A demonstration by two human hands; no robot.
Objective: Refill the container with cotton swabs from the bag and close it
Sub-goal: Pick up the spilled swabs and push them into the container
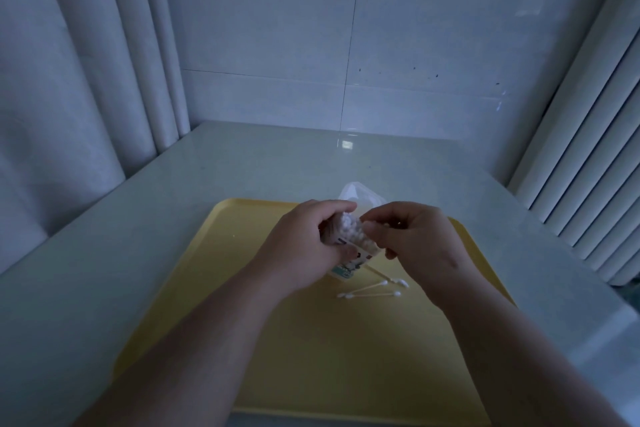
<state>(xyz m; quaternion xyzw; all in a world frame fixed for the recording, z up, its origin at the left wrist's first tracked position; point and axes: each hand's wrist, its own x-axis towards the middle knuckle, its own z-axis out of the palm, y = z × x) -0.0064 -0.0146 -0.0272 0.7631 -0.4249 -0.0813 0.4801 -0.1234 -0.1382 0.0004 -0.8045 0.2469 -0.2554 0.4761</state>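
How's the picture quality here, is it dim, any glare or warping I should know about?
Head view: dim and blue-tinted; a small glare patch on the counter near the wall; wide-angle warping bends the slats at the right edge; the left hand and right hand look soft, and the bag of swabs between them lacks fine detail.

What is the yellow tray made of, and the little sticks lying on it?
The yellow tray looks like smooth matte plastic: even colour, rounded raised rim. The loose cotton swabs have fluffy white tips, likely cotton, on thin pale stems; paper or plastic, I cannot tell.
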